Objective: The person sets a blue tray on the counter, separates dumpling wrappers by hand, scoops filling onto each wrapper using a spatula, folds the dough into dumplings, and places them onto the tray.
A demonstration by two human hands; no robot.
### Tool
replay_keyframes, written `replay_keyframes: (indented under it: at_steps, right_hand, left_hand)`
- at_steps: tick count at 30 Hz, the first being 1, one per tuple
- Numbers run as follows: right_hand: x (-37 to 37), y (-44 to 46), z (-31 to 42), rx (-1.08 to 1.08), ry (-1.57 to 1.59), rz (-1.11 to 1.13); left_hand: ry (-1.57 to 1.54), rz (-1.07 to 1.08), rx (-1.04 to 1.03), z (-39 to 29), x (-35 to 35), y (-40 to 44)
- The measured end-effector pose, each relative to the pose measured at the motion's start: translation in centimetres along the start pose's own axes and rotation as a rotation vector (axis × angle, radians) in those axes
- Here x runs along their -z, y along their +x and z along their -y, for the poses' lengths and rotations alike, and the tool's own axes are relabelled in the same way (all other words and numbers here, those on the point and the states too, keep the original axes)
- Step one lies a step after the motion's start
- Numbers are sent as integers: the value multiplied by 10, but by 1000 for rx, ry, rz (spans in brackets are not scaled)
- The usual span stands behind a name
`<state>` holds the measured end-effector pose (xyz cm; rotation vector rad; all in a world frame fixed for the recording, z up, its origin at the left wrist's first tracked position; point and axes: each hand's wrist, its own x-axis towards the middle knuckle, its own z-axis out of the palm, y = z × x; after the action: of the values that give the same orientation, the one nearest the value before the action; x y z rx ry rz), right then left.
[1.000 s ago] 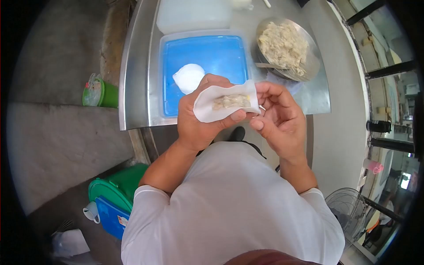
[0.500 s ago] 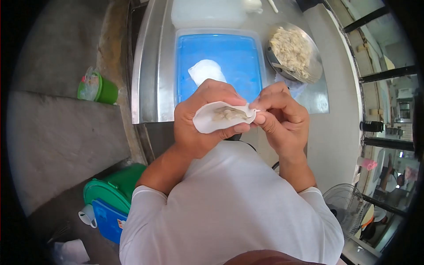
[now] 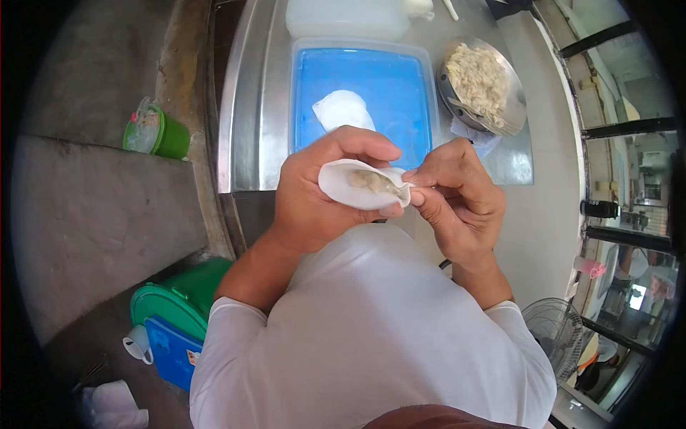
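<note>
My left hand [image 3: 314, 186] cradles a white dumpling wrapper [image 3: 336, 187] in front of my chest, its fingers curled around the underside and far edge. Pale, lumpy filling [image 3: 371, 180] lies inside the half-folded wrapper, which gapes toward the left. At the wrapper's right end, my right hand [image 3: 464, 196] pinches the edge between thumb and forefinger. Beyond my hands, a stack of white wrappers [image 3: 343, 111] rests on a blue tray [image 3: 400, 86]. A metal bowl [image 3: 518, 93] of the same kind of filling [image 3: 477, 80] tilts at the right, with a utensil in it.
The steel table [image 3: 275, 43] carries a translucent container [image 3: 346, 18] at its far side. On the left are a small green bucket [image 3: 171, 136], a large green bin [image 3: 171, 307] and a blue panel [image 3: 168, 354]. A wire fan [image 3: 554, 332] stands at lower right, near windows.
My left index finger has lifted away from the wrapper's far edge. My right fingers still pinch the right end. The view has shifted slightly.
</note>
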<state>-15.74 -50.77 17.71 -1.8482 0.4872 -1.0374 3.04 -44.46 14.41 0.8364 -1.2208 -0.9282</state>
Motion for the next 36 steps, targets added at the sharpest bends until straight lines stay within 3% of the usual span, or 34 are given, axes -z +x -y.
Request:
replay_keyframes:
  at_steps: [3,6,8,12,14,15,17,20,23,27,30,33,35,36]
  right_hand:
    - [-2,1,4,7,-55,9]
    - [-8,1,7,-102,134,-106]
    - [2,-1,-1,42,-53,44]
    - [3,0,1,105,-159,98]
    - [-12,1,10,-85,114,-115]
    - [-8,0,7,-86,115,-115]
    - [5,-5,-1,21,-72,44]
    - [7,-5,-1,9,-105,84]
    - [2,-8,-3,-90,61,-2]
    - [4,-3,-5,-19,14,6]
    - [9,-7,-9,44,-72,60]
    - [7,-5,-7,12,-78,80]
    - [-5,-3,0,-94,105,-128]
    - [-2,-4,-3,-95,106,-128]
  left_hand:
    - [-54,-37,-62,8,1,-2]
    - [-57,15,-19,3,0,-1]
    - [-110,18,24,2,-1,-2]
    - [-235,-32,5,7,-3,-4]
    - [-134,13,39,3,-4,-2]
    - [-134,12,41,4,-5,-2]
    - [-122,27,35,8,-7,-4]
    - [-217,-73,61,8,-10,-6]
    - [-178,-39,-11,16,-12,-8]
    - [-131,38,-2,14,-9,-4]
    - [-299,-69,127,10,-15,-7]
    - [-226,-41,-21,20,-12,-5]
    - [-193,2,-8,19,-12,-3]
    - [-192,2,-7,19,-13,-3]
